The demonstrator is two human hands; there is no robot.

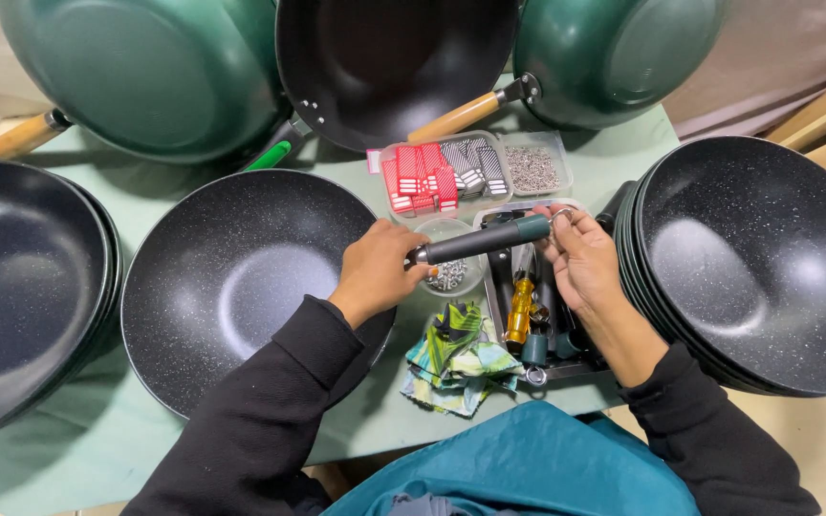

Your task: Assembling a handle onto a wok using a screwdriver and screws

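Your left hand [375, 270] closes over the rim of the speckled black wok [241, 287] on the green tabletop [136, 435], its grip pinching the near end of the dark grey pan handle with teal tip [480, 239]. Your right hand [580, 263] wraps loosely around the handle's teal end, fingertips at its metal ring, above the tray of parts [528, 325].

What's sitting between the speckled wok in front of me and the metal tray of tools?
In the head view, a small clear bowl of screws and a crumpled patterned cloth lie between them.
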